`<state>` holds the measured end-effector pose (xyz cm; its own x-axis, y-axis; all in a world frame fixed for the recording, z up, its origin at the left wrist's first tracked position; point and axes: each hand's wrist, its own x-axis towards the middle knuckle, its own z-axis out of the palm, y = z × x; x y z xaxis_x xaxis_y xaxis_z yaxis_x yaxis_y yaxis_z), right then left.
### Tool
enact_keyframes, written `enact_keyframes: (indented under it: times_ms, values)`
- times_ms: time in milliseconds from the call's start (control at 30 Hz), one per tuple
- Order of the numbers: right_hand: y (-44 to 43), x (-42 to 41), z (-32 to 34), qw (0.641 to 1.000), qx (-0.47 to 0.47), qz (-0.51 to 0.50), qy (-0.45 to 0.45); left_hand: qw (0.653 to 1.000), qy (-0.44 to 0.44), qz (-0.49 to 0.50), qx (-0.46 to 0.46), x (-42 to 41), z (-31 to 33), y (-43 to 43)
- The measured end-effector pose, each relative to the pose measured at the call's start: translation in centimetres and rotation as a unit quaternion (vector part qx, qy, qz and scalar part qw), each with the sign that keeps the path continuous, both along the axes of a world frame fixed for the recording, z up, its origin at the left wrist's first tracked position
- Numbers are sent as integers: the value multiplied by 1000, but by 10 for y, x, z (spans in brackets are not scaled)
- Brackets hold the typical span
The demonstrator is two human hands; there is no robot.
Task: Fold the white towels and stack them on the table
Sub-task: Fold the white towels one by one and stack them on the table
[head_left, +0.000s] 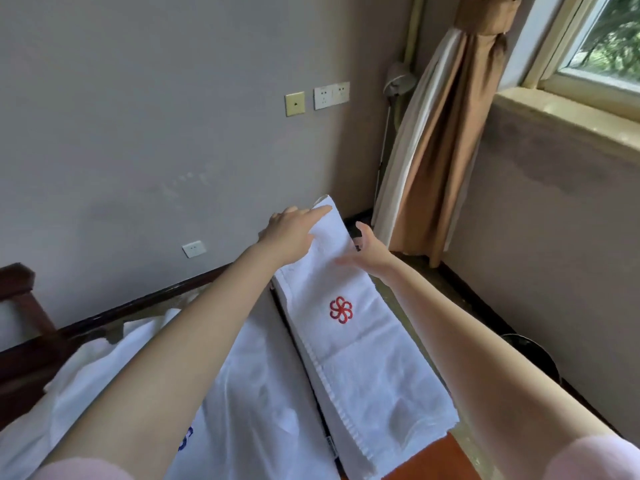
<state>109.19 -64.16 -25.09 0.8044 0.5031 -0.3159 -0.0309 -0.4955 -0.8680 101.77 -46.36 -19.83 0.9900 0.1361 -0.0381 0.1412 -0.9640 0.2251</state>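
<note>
**Folded white towel on table, attended at its far end**

Far left: dark wooden frame. Beside it, loose white cloth with a blue mark, lying just left of the towel. Left hand: flat, fingers straight and close together, resting on the towel's far left corner. The towel is folded into a long strip with a red flower emblem facing up. It runs near to far along the table, whose orange top shows at the near end. Right hand: open, thumb raised, fingers straight against the towel's right edge. On the far wall, sockets. Right: brown curtain, window, black bin low by the wall.
</note>
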Motion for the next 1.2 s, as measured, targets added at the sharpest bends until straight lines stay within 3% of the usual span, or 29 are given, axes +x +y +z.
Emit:
enact_keyframes:
  times_ms: [233,433,633,733,800,900,1067,1200]
  values:
    - [26,45,-38,1000,-5,5,12,998,-14,58,-11,42,-35,20]
    - [44,67,-81,999,-32,-12,40,994,71,87,-16,75,-91,47]
    - [58,76,-88,997,-53,-14,-51,965,158,176,-118,76,-122,81]
    - [64,80,-84,994,-55,-5,-96,955,115,197,-189,70,-121,91]
    - [66,77,-86,987,-109,4,-116,943,87,223,-229,64,-123,93]
    - [64,72,-94,982,-161,-6,-101,897,83,285,-327,49,-132,94]
    - [71,82,-86,991,-103,-10,-80,750,-34,403,-524,36,-139,93]
    - [87,89,-74,996,-53,-14,-73,751,-64,406,-516,34,-137,85]
